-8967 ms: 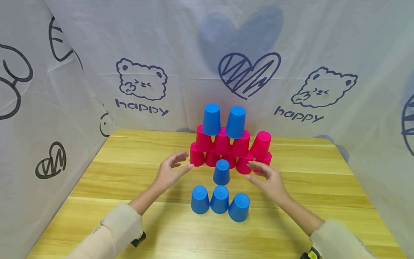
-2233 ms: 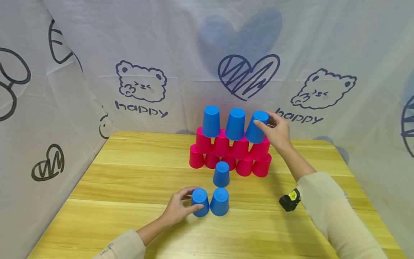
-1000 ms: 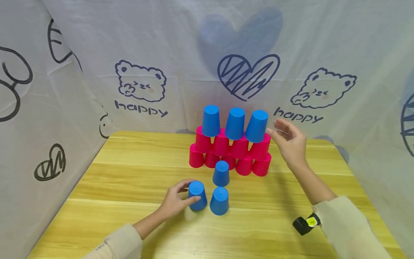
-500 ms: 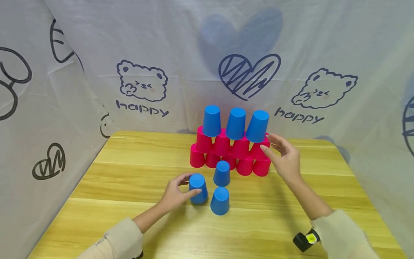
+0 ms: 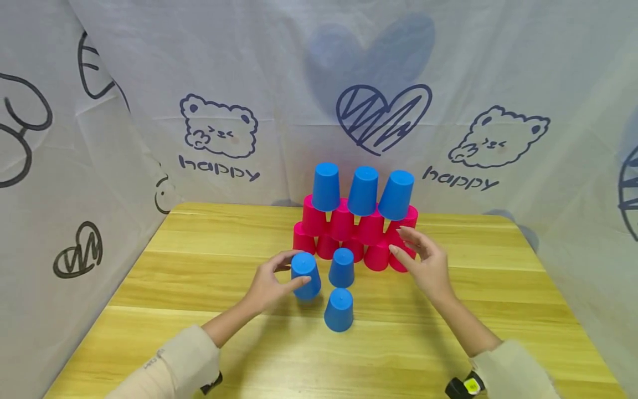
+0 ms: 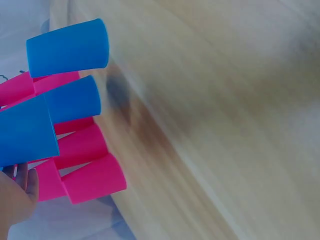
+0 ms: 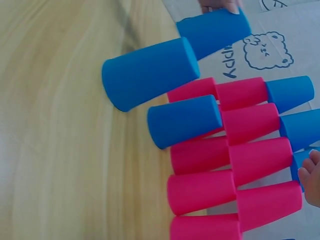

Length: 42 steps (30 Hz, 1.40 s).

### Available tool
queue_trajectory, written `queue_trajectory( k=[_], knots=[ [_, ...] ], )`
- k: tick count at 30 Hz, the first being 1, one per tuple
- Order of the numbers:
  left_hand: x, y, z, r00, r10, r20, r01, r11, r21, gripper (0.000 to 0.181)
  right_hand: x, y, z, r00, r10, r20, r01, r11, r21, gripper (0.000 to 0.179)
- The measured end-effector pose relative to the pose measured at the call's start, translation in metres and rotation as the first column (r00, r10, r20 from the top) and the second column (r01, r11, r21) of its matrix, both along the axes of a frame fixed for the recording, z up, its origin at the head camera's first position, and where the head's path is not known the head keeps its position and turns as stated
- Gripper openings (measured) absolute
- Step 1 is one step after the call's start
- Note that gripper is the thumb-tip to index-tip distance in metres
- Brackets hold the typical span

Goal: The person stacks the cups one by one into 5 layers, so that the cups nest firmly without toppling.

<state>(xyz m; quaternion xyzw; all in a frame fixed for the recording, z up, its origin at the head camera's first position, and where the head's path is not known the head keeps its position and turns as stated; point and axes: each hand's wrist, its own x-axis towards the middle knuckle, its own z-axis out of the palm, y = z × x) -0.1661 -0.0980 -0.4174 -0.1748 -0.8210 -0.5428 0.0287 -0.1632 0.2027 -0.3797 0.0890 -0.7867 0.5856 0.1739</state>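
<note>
My left hand (image 5: 271, 282) grips an upside-down blue cup (image 5: 305, 277) by its sides, thumb in front, and holds it off the table. This cup (image 7: 215, 32) hangs clear of the wood in the right wrist view. Just right of it a blue cup (image 5: 341, 268) stands upside down before the stack, with another blue cup (image 5: 339, 310) nearer me. My right hand (image 5: 426, 269) holds nothing; its thumb and fingers are apart in front of the stack's right end. Two rows of pink cups (image 5: 371, 227) carry three blue cups (image 5: 363, 191) on top.
The wooden table (image 5: 199, 266) bears all the cups. A white cloth (image 5: 284, 72) with drawn bears and hearts hangs close behind the stack and along the sides. Black wrist devices (image 5: 463, 387) show at both sleeves.
My right hand has set a third blue cup on the top row, let go and drawn back down toward me. My left hand has lifted a front blue cup and carried it forward.
</note>
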Motion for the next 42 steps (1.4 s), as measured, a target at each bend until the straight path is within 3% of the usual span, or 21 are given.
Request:
queue_trajectory(
  k=[7,18,22,27,36,42],
  knots=[
    [-0.006,-0.001,0.010,1.000,0.000,-0.019,0.000,1.000,-0.002,0.050,0.008,-0.006,-0.012,0.999,0.032,0.024,-0.031,0.999,-0.033,0.042],
    [-0.011,0.003,0.027,1.000,0.015,-0.024,-0.014,1.000,0.009,0.052,0.017,-0.014,-0.032,0.995,0.100,-0.015,-0.101,0.995,-0.027,0.043],
    [-0.013,0.006,0.037,0.999,0.017,-0.028,-0.017,1.000,0.013,0.052,0.020,-0.019,-0.040,0.989,0.135,-0.052,-0.138,0.989,-0.058,0.042],
    [-0.018,0.009,0.052,0.998,0.045,-0.031,-0.045,0.999,0.005,0.051,0.024,-0.026,-0.049,0.986,0.162,-0.045,-0.165,0.984,-0.074,0.042],
    [-0.029,0.017,0.075,0.995,0.099,0.026,-0.098,0.995,-0.022,0.052,0.031,-0.039,-0.061,0.979,0.203,-0.026,-0.204,0.977,-0.062,0.044],
    [-0.033,0.023,0.085,0.996,0.086,-0.030,-0.087,0.996,-0.030,0.054,0.035,-0.043,-0.069,0.971,0.239,-0.015,-0.239,0.970,-0.037,0.044]
  ],
)
